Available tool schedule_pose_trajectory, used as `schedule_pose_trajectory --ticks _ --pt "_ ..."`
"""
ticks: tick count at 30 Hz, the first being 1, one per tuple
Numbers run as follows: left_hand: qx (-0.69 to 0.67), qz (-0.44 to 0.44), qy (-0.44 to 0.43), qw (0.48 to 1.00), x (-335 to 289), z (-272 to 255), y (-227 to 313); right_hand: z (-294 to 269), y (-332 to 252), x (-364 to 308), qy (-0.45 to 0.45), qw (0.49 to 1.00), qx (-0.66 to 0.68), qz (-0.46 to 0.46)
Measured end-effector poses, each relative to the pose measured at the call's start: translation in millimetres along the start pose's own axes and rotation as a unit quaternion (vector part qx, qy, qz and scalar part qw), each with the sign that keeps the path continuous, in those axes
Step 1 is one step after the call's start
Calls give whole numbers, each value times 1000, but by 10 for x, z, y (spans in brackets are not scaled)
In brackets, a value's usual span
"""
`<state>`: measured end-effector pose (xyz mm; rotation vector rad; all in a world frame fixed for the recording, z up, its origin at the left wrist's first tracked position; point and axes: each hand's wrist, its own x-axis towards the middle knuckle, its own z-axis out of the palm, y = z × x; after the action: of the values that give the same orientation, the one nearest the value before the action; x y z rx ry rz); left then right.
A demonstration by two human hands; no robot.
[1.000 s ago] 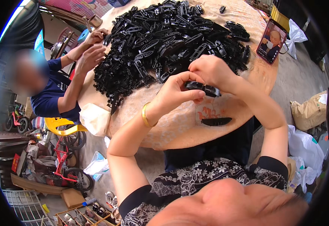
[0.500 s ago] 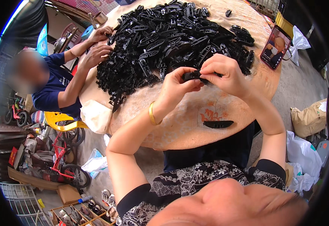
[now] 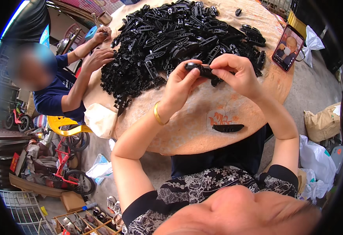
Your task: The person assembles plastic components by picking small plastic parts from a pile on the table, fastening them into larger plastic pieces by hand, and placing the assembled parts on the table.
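Observation:
Above the near side of the round table, my left hand [image 3: 180, 84] grips one end of a black elongated plastic part [image 3: 203, 70], thumb on top. The fingers of my right hand [image 3: 238, 76] pinch at its other end; any small piece between them is too hidden to make out. Just beyond my hands lies a big heap of long, oval black plastic parts [image 3: 171, 35]. Smaller black pieces [image 3: 128, 76] are piled along its left side. One long black part [image 3: 228, 128] rests alone near the table's front edge.
A co-worker's hands [image 3: 100, 56] handle small pieces at the table's left side. A phone [image 3: 287, 47] stands at the right edge of the table [image 3: 171, 137]. A pale bag [image 3: 100, 120] sits at the left edge, beside a yellow chair [image 3: 65, 126].
Both my hands have risen slightly, and the black part has turned so its left end shows above my left thumb. The co-worker's far hand has lifted off the heap's edge.

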<state>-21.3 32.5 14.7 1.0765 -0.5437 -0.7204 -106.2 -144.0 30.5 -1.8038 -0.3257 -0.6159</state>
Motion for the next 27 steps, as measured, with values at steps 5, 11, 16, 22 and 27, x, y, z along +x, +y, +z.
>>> schedule_pose_trajectory --ticks 5,11,16,22,27 --pt "-80 -96 -88 988 -1 -40 121 -15 39 43 -27 991 -54 -120" --pt "-28 -123 -93 988 -45 -31 85 38 15 20 -69 964 -116 -230" --pt "39 -205 -79 975 -60 -51 171 7 -18 18 -88 924 -234 -291" --pt "135 -147 -102 975 -70 28 317 -45 -6 50 -74 941 -231 -234" --pt "347 -9 -91 933 -138 36 194 -30 -17 16 -115 982 -148 -30"
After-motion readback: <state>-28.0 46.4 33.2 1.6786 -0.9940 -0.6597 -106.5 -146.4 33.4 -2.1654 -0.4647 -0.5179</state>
